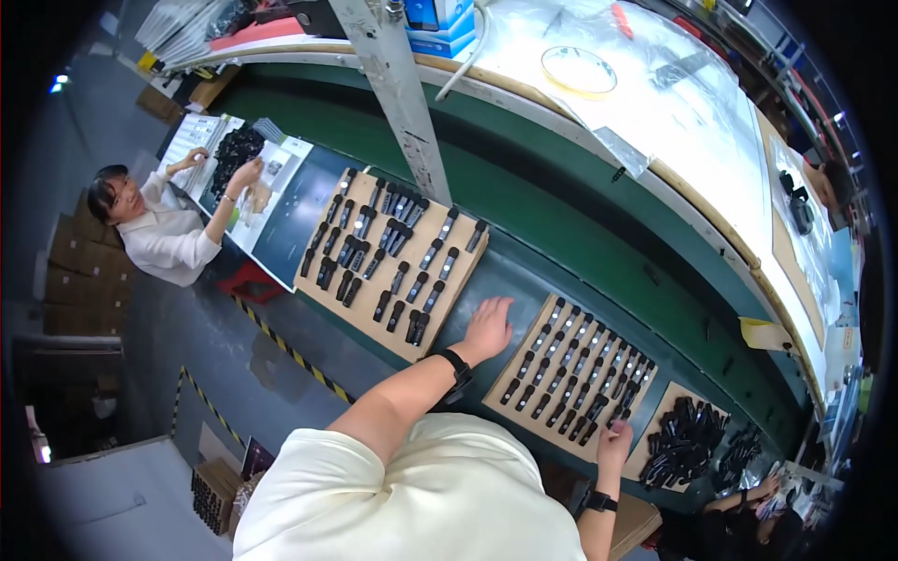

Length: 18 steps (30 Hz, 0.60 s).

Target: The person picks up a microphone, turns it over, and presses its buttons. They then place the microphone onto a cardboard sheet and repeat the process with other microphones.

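My left hand [488,327] lies flat and open on the green conveyor belt [524,201], in the gap between two cardboard boards. The board on its left [374,323] carries several small black parts in loose rows. The board on its right [510,383] holds neater rows of the same black parts. My right hand [614,443] touches the near right edge of that board, fingers curled by the last parts; whether it holds one is unclear. Both wrists wear black bands.
Another cardboard piece [645,463] piled with loose black parts lies further right. A person in white [164,234] works at the belt's left end over white sheets. A metal post [398,93] crosses the belt. A white-covered bench [655,112] with a tape roll [578,71] runs behind.
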### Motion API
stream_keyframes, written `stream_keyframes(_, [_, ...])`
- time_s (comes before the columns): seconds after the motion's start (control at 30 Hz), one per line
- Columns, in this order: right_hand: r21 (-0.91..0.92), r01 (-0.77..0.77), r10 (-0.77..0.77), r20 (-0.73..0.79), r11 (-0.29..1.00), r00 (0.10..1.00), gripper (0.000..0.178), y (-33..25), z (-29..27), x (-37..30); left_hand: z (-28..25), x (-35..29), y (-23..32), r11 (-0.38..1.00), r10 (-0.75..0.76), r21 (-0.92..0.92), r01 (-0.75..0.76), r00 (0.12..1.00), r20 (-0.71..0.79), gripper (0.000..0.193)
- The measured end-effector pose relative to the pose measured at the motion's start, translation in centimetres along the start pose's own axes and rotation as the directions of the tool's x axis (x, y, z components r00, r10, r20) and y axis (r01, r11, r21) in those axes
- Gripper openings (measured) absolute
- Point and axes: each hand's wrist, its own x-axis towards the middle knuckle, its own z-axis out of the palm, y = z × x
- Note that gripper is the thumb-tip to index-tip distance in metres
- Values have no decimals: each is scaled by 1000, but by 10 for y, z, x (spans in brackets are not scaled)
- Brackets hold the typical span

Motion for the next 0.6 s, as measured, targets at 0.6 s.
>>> stream_keyframes(0.6, [-277, 366, -342, 132, 889, 930, 65, -99, 24, 332, 28, 6, -7, 932, -53, 362, 7, 992, 119, 59])
